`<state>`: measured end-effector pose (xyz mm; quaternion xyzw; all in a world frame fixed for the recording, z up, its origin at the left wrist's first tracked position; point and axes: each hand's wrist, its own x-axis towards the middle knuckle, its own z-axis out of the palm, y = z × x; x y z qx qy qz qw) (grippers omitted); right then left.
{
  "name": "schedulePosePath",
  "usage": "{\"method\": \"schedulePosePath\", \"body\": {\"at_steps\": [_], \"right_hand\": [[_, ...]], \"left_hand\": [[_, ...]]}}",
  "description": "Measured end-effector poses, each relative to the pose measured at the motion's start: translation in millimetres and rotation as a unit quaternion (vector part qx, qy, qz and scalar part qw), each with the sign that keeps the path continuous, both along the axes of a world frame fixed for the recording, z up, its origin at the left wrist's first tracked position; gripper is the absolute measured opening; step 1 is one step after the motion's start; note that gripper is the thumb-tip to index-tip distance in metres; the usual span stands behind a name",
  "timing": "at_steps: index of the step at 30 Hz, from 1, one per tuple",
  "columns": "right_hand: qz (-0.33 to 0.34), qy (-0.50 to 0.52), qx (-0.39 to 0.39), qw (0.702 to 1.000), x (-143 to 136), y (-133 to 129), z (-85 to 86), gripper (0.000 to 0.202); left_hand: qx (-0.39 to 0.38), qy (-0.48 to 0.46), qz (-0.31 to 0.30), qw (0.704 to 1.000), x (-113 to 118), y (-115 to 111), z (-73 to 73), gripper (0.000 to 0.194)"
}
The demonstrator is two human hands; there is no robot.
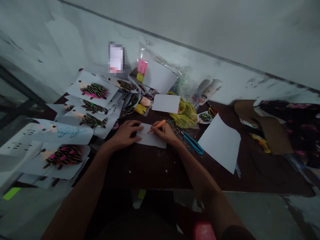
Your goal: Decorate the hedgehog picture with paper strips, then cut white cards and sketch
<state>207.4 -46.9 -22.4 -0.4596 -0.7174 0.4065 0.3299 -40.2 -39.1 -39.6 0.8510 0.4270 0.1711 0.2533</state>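
A small white sheet of paper (150, 140) lies on the dark table in front of me, with a thin curved reddish line on it. My right hand (165, 132) is closed round an orange marker (160, 123), its tip down at the sheet near that line. On the sheet's left edge rests my left hand (126, 134), its fingers spread and pressing on the paper. Just right of my right hand lie blue-handled scissors (192, 143). Another blank white card (166, 103) lies beyond my hands.
Stacks of papers with hedgehog pictures (93, 90) fill the table's left side. A yellow plastic bag (186, 115) sits behind the scissors. To the right are a large white sheet (221, 143), brown cardboard (272, 130) and dark flowered cloth (295, 123). A wall stands behind the table.
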Motion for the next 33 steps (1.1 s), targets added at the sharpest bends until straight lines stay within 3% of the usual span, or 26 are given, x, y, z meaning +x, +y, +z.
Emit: {"method": "schedulePosePath", "body": {"at_steps": [12, 22, 33], "right_hand": [[-0.006, -0.002, 0.006, 1.0, -1.9, -0.8, 4.9, 0.027], [-0.016, -0.012, 0.017, 1.0, -0.3, 1.3, 0.3, 0.036], [-0.029, -0.02, 0.025, 0.999, 0.1, 2.6, -1.4, 0.037]], "left_hand": [[-0.009, 0.009, 0.001, 1.0, 2.5, -3.2, 9.1, 0.053], [-0.001, 0.001, 0.004, 1.0, 1.3, -1.3, 2.0, 0.051], [0.002, 0.002, 0.006, 1.0, 2.5, -2.7, 4.3, 0.052]]}}
